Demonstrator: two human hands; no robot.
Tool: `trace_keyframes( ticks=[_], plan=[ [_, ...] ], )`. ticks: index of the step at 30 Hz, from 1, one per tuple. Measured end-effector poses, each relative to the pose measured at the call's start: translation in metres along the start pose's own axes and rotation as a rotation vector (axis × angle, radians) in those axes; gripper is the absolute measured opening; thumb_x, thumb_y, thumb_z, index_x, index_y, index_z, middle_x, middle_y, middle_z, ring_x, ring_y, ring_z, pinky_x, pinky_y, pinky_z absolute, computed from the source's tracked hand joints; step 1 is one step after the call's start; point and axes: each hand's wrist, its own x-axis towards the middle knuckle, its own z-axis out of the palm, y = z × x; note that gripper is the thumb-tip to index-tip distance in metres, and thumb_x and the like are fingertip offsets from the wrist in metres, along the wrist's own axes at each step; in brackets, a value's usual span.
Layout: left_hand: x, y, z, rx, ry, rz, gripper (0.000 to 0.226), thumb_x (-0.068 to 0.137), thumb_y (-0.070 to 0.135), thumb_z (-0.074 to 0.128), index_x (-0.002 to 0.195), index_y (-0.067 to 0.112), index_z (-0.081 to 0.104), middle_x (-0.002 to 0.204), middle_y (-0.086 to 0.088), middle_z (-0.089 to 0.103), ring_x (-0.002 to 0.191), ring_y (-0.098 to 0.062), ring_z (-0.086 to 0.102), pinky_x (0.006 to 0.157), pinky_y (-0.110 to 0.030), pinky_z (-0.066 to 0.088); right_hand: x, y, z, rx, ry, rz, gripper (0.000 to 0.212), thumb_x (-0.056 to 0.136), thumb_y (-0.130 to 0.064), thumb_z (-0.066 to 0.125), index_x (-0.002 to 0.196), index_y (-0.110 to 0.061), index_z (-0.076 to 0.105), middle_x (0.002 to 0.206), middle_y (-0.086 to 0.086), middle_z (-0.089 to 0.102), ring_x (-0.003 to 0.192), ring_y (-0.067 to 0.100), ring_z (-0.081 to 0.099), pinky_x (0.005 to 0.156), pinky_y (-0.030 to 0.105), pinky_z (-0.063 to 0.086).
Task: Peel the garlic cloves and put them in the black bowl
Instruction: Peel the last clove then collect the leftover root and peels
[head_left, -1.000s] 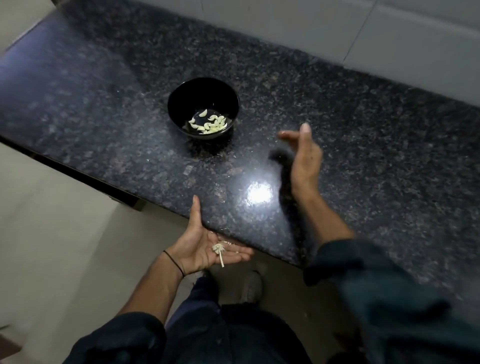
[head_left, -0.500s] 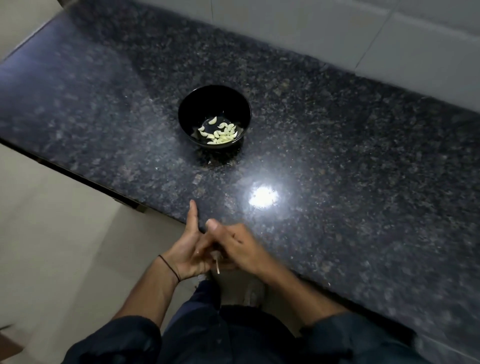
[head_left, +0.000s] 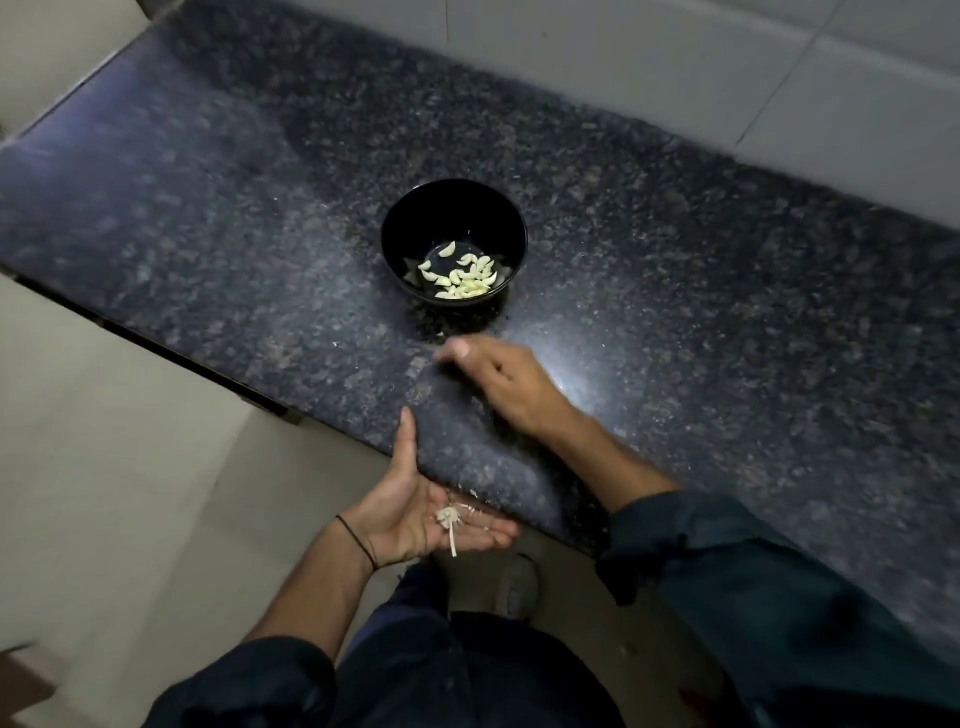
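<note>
The black bowl (head_left: 397, 236) stands on the dark granite counter (head_left: 701, 291) with several peeled garlic cloves (head_left: 464, 275) in it. My right hand (head_left: 498, 382) hovers over the counter just in front of the bowl. Its thumb and fingers are pinched together on something small, and blur hides that piece. My left hand (head_left: 415, 512) lies palm up at the counter's front edge, fingers straight. A garlic remnant with a thin stem (head_left: 448, 519) and bits of skin rest on its palm.
A tiled wall (head_left: 675, 67) runs behind the counter. The counter's front edge passes diagonally between my hands, with pale floor (head_left: 130, 441) below to the left. My legs and a shoe (head_left: 514, 587) are under the edge.
My right hand came back from the right, met my left palm, then moved up over the counter toward the bowl. My left hand stayed palm up at the edge.
</note>
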Motion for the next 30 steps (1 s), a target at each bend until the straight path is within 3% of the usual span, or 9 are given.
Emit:
trace_keyframes(
  ticks=[5, 8, 11, 14, 17, 20, 24, 27, 30],
  plan=[
    [0.005, -0.004, -0.003, -0.020, 0.084, 0.054, 0.124, 0.069, 0.098, 0.018, 0.114, -0.006, 0.067, 0.114, -0.032, 0.065, 0.100, -0.045, 0.067, 0.078, -0.049, 0.061, -0.078, -0.019, 0.038, 0.112, -0.183, -0.023, 0.042, 0.108, -0.029, 0.042, 0.096, -0.005, 0.075, 0.093, 0.007, 0.071, 0.088, 0.018, 0.068, 0.082, 0.041, 0.054],
    [0.010, -0.006, -0.011, -0.057, 0.135, 0.002, 0.114, 0.048, 0.106, 0.042, 0.105, 0.008, 0.052, 0.094, -0.015, 0.050, 0.087, -0.035, 0.059, 0.077, -0.043, 0.059, -0.104, -0.029, 0.049, 0.288, -0.198, 0.098, 0.052, 0.107, -0.042, 0.042, 0.096, -0.005, 0.077, 0.094, 0.010, 0.074, 0.086, 0.023, 0.070, 0.080, 0.038, 0.056],
    [0.008, -0.005, -0.006, 0.005, 0.125, 0.053, 0.126, 0.065, 0.100, 0.022, 0.110, -0.010, 0.063, 0.103, -0.032, 0.064, 0.094, -0.043, 0.069, 0.086, -0.053, 0.059, -0.097, -0.034, 0.042, 0.504, -0.018, 0.220, 0.060, 0.104, -0.050, 0.041, 0.097, -0.003, 0.078, 0.097, 0.016, 0.076, 0.092, 0.036, 0.072, 0.088, 0.048, 0.055],
    [0.002, -0.002, 0.002, 0.046, 0.076, 0.046, 0.130, 0.065, 0.099, 0.013, 0.126, -0.005, 0.062, 0.119, -0.044, 0.059, 0.103, -0.050, 0.067, 0.086, -0.049, 0.060, -0.083, -0.024, 0.019, 0.510, 0.267, 0.209, 0.055, 0.106, -0.036, 0.038, 0.098, 0.003, 0.076, 0.097, 0.012, 0.077, 0.097, 0.029, 0.073, 0.094, 0.038, 0.055],
    [0.003, -0.002, 0.000, 0.078, 0.067, 0.044, 0.131, 0.067, 0.099, 0.014, 0.127, -0.008, 0.060, 0.118, -0.044, 0.059, 0.102, -0.049, 0.068, 0.082, -0.044, 0.061, -0.084, -0.014, 0.017, 0.401, 0.285, 0.168, 0.050, 0.106, -0.039, 0.041, 0.102, -0.002, 0.075, 0.101, 0.008, 0.076, 0.099, 0.025, 0.071, 0.095, 0.040, 0.055],
    [0.001, -0.004, 0.006, 0.121, 0.076, 0.097, 0.113, 0.077, 0.091, 0.021, 0.109, -0.003, 0.074, 0.109, -0.031, 0.069, 0.091, -0.038, 0.073, 0.087, -0.047, 0.059, -0.099, -0.017, 0.041, 0.315, 0.143, 0.098, 0.050, 0.105, -0.040, 0.042, 0.097, -0.002, 0.074, 0.097, 0.008, 0.073, 0.094, 0.022, 0.070, 0.089, 0.040, 0.055],
    [0.005, -0.010, 0.006, 0.193, 0.110, 0.148, 0.083, 0.095, 0.070, 0.030, 0.067, 0.007, 0.077, 0.070, -0.011, 0.071, 0.063, -0.018, 0.071, 0.057, -0.030, 0.058, -0.116, -0.030, 0.066, 0.478, 0.060, 0.165, 0.056, 0.104, -0.047, 0.045, 0.094, -0.001, 0.075, 0.095, 0.013, 0.075, 0.092, 0.030, 0.071, 0.089, 0.049, 0.055],
    [0.003, -0.012, 0.010, 0.190, 0.100, 0.165, 0.065, 0.097, 0.060, 0.043, 0.101, 0.005, 0.077, 0.098, -0.024, 0.073, 0.084, -0.029, 0.074, 0.076, -0.039, 0.062, -0.116, -0.035, 0.048, 0.641, 0.305, 0.242, 0.059, 0.104, -0.042, 0.044, 0.088, 0.004, 0.076, 0.089, 0.019, 0.076, 0.087, 0.032, 0.073, 0.087, 0.043, 0.056],
    [0.002, -0.014, 0.012, 0.145, 0.106, 0.143, 0.061, 0.094, 0.053, 0.051, 0.126, 0.002, 0.062, 0.110, -0.036, 0.067, 0.090, -0.038, 0.074, 0.080, -0.037, 0.062, -0.114, -0.017, 0.020, 0.628, 0.542, 0.252, 0.060, 0.104, -0.047, 0.044, 0.086, 0.001, 0.076, 0.086, 0.022, 0.075, 0.085, 0.044, 0.071, 0.088, 0.057, 0.056]
  ],
)
